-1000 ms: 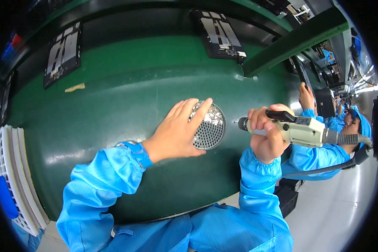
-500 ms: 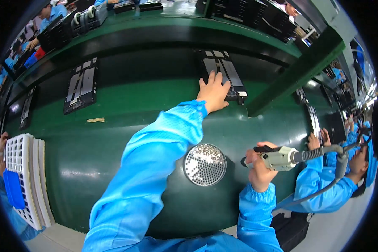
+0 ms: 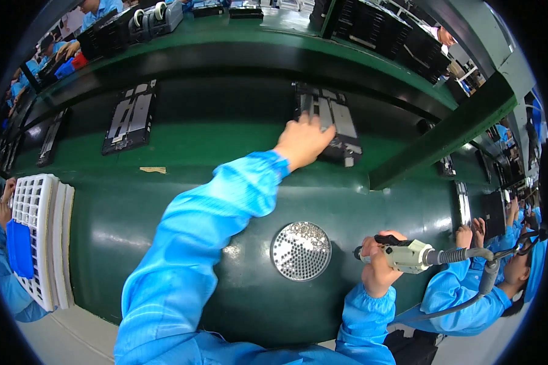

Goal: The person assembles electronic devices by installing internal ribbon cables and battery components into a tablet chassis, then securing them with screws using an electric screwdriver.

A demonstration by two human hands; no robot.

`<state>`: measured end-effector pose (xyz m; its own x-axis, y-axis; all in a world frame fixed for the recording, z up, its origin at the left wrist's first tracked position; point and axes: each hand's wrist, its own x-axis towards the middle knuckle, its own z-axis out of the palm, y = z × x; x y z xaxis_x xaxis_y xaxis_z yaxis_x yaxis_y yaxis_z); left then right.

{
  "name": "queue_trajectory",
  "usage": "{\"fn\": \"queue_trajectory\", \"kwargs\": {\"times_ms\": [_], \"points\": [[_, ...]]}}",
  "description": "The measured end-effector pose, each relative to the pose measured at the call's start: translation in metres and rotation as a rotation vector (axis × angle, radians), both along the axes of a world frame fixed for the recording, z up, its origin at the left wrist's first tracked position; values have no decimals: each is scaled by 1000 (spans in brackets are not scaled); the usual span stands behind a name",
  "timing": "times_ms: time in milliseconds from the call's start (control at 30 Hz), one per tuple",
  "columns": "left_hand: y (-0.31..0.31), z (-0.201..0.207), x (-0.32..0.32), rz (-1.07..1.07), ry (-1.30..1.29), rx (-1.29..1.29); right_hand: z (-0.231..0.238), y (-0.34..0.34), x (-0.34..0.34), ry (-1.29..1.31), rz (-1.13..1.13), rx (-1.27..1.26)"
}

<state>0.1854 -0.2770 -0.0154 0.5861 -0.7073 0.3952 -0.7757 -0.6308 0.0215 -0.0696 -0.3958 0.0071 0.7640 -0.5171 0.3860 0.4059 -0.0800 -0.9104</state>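
Note:
My left hand (image 3: 304, 141) reaches forward, palm down, its fingers apart and bent over the near left part of an opened tablet-like device (image 3: 343, 118). That device is black with long silver panels and lies on the dark strip beyond the green bench. Its underside and my left thumb are hard to make out. In my right hand (image 3: 380, 271) is a pale green electric screwdriver (image 3: 408, 256), held roughly level, nose to the left, cable running off right. Between my forearms lies a round silver dish (image 3: 301, 251) with a pattern of dark dots.
Similar devices (image 3: 129, 118) lie further left along the strip. White grid trays (image 3: 35, 237) with a blue piece stand at the left edge. A green post (image 3: 444, 131) slants across the right. A co-worker in blue (image 3: 463, 298) sits close on my right.
The view has shifted, so most things sit lower and further right. My left hand has drawn back slightly to the left over the device, fingers more bent. My right hand still holds the screwdriver.

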Motion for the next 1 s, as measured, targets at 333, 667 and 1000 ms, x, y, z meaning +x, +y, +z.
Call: {"fn": "queue_trajectory", "kwargs": {"times_ms": [333, 667, 1000], "points": [[187, 40, -180, 187, -168, 37, -2, 2, -6, -24, 91, 30], [212, 55, -242, 245, 342, 263, 4, 19, 4, -50, 177, 68], [208, 19, -241, -289, 186, 43, 4, 15, -2, -60, 180, 47]]}}
